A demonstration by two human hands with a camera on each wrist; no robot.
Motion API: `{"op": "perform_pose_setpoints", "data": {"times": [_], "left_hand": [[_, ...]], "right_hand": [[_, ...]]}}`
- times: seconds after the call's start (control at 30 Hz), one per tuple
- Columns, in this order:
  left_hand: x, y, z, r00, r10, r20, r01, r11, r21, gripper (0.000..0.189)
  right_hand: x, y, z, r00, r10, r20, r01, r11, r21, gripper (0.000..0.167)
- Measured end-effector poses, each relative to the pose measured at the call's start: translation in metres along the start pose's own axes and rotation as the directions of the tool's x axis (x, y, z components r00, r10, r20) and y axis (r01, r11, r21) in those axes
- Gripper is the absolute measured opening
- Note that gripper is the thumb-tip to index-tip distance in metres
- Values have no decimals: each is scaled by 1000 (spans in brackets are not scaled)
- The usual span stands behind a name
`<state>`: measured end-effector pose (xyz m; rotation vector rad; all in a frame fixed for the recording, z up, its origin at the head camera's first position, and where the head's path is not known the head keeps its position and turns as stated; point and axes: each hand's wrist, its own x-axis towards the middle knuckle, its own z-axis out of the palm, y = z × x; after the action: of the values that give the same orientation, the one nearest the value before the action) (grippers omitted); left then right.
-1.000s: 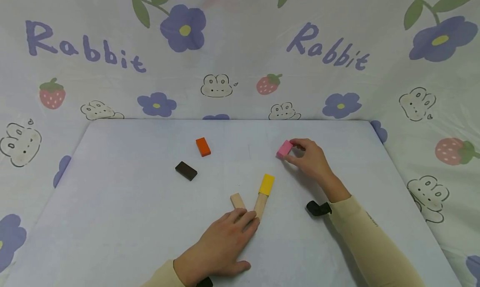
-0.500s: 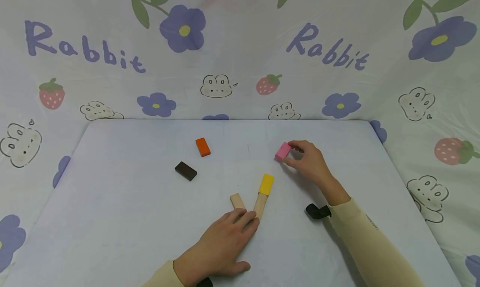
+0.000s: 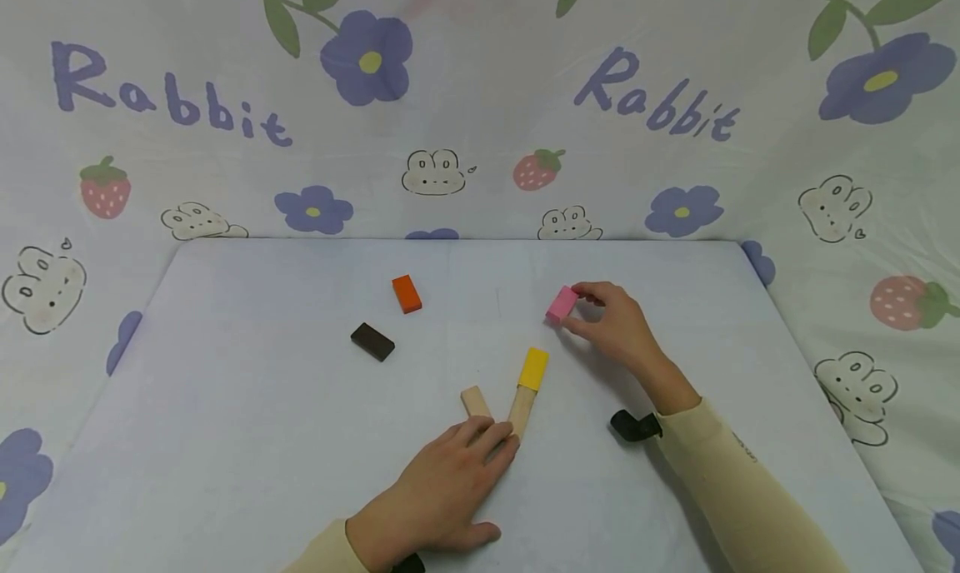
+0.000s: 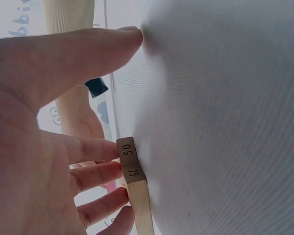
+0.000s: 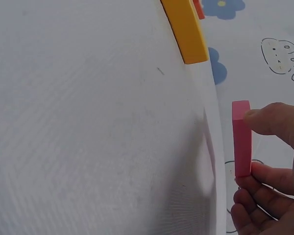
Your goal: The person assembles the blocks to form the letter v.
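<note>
At the far left, the dark block [image 3: 372, 341] and the orange block [image 3: 407, 294] lie apart from each other and well clear of both hands; only a wide sweep of an arm would be likely to disturb them.

Next comes the left hand [image 3: 453, 481], its grip wide: fingers stretched out, their tips touching the left stick [image 3: 475, 401] and the right stick [image 3: 523, 411], the thumb off to the side. In the left wrist view the sticks' printed ends meet, and this looks the weakest spot. Uneven pressure, or a sideways drag as the fingers lift, could slide one end past the other and change the angle between the sticks.

The yellow block [image 3: 533, 369] lies in line with the far end of the right stick. A jolt to that stick could push it askew, as could a low pass by the other hand.

Beyond it, the pink block [image 3: 562, 305] is in the right hand [image 3: 618, 323], whose grip is narrow, pinching it by its ends between thumb and fingertips. An off-centre squeeze could make it twist or pop free. I cannot tell whether it touches the surface [image 3: 225, 431]; if so, dragging could tip it.
</note>
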<state>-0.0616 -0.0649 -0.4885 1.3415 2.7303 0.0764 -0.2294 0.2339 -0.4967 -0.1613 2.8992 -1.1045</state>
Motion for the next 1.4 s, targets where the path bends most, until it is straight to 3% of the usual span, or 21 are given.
{"op": "perform_pose_setpoints", "data": {"times": [0.53,1.4], "left_hand": [[-2,-1,2,1000,7,-27,-7,1000,-5,93],[-1,-1,2,1000,1,-25,-1,1000,0,93]], "right_hand": [[-4,-1,1,999,-45,0,45,999,-12,60],[-13,-11,3,999,-34,26,34,999,13,60]]}}
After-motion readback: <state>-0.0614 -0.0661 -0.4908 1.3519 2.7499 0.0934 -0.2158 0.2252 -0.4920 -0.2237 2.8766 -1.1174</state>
